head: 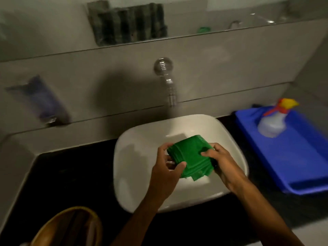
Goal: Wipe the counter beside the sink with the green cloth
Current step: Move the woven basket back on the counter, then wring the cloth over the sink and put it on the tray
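Folded green terry cloth held over the bowl of the white rounded-square ceramic basin, clear of the basin's floor as far as can be judged. Left hand grips the cloth's near-left corner, thumb on top, fingers curled beneath. Right hand pinches the cloth's right edge, thumb and fingertips pressed together on the fabric. Both grips closed on the cloth; neither spread.

Behind the basin, chrome wall-mounted spout runs water; the stream falls into the basin's rear, just behind the cloth. Whether the cloth is wet cannot be told.

Dark, glossy black table surrounds the basin. Right of the basin, a blue plastic tray sits on the table, carrying a translucent spray bottle with red-and-yellow trigger head. Left of the basin and up the wall, a blurred purple tube. Near-left of the basin, a brown round object with yellow rim, identity unclear.

Progress, as judged: preparation stage only. Cloth is in hand at the tap, likely for wetting or wringing. No wiping of the table shows; the cloth is well apart from it. Left to do: carry the cloth to the table beside the basin and wipe.
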The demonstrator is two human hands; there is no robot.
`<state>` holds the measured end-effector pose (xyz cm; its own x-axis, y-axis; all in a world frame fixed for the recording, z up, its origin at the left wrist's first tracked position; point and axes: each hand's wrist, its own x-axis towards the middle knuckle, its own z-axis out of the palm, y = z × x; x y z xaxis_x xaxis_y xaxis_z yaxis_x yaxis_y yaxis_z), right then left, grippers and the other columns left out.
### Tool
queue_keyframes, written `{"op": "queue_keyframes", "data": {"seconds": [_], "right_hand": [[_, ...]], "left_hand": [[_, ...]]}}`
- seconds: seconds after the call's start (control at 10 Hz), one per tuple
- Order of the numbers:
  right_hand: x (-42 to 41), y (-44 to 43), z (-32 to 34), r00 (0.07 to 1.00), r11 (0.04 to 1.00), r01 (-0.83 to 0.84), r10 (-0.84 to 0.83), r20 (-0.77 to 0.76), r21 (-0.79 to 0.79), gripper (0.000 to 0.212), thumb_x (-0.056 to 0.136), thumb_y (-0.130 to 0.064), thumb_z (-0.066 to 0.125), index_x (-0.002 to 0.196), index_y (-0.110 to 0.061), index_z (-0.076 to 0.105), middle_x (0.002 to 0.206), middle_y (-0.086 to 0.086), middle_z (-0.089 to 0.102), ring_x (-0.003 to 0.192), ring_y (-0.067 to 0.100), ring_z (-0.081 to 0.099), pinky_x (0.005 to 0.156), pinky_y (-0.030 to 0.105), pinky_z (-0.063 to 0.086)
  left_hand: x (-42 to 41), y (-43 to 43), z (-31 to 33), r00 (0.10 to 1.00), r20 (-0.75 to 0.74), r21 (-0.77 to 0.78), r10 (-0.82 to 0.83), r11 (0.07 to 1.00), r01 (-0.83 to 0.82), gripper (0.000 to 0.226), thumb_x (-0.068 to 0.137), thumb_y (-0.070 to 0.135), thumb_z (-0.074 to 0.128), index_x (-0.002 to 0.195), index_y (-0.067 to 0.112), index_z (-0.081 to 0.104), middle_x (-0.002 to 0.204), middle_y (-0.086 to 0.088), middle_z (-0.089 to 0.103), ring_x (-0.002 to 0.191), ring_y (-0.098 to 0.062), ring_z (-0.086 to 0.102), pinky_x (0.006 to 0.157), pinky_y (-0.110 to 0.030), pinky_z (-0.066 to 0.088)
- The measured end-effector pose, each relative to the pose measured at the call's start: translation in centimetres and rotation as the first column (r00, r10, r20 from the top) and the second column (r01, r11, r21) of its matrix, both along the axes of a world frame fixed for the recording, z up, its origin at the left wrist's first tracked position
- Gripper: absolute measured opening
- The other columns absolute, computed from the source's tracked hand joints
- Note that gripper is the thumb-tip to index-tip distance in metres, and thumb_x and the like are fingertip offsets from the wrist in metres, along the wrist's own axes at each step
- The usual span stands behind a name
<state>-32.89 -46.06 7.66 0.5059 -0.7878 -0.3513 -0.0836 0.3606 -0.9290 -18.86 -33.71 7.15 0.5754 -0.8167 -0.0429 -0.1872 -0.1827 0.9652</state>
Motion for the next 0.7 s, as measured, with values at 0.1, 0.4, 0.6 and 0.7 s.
{"op": "queue_keyframes", "data": {"seconds": [0.1,0.4,0.6,0.7], "right_hand": [[-7.1,-4.6,-0.3,0.975,0.971,0.188,-0.203,-0.095,-0.148,0.029,0.077,-0.001,0.059,0.094,-0.025,0.057,0.082,0.005,0.067,0.070,0.015,0.063,0.058,0.025,0.050],[-23.2,-15.7,-6.3,0.736,0.841,0.033,-0.386,-0.557,-0.540,0.020,0.086,-0.008,0.054,0.101,-0.020,0.059,0.100,0.010,0.066,0.096,0.031,0.062,0.084,0.037,0.046],[-30.4,-19.1,-10.3,0.101,0.908,-0.380,-0.151,-0.983,-0.178,0.040,0.093,-0.040,0.030,0.124,-0.030,0.053,0.139,0.013,0.042,0.132,0.029,0.033,0.107,0.050,0.022],[-29.7,-18.5,-10.7,0.049,0.860,-0.425,-0.290,-0.956,-0.282,0.043,0.091,-0.045,0.032,0.121,-0.027,0.058,0.136,0.011,0.043,0.129,0.026,0.035,0.106,0.049,0.021]], "left_hand": [[-6.3,-6.6,-0.3,0.986,0.070,-0.022,-0.149,0.988,0.151,0.057,0.075,0.013,0.069,0.109,0.054,0.047,0.088,0.018,0.064,0.075,0.002,0.065,0.072,-0.020,0.057],[-23.6,-20.9,-6.3,0.770,0.317,0.328,-0.553,0.826,0.458,0.047,0.091,0.021,0.052,0.137,0.012,0.044,0.141,-0.021,0.042,0.129,-0.037,0.043,0.109,-0.041,0.034],[-29.6,-24.4,-8.3,0.385,0.524,0.626,-0.760,0.650,0.430,0.060,0.094,0.044,0.039,0.145,0.013,0.028,0.158,-0.023,0.011,0.147,-0.033,-0.001,0.115,-0.062,-0.002],[-27.5,-23.0,-8.3,0.347,0.625,0.528,-0.700,0.706,0.473,0.060,0.093,0.045,0.041,0.145,0.020,0.027,0.159,-0.020,0.012,0.148,-0.030,0.001,0.116,-0.060,0.001]]}}
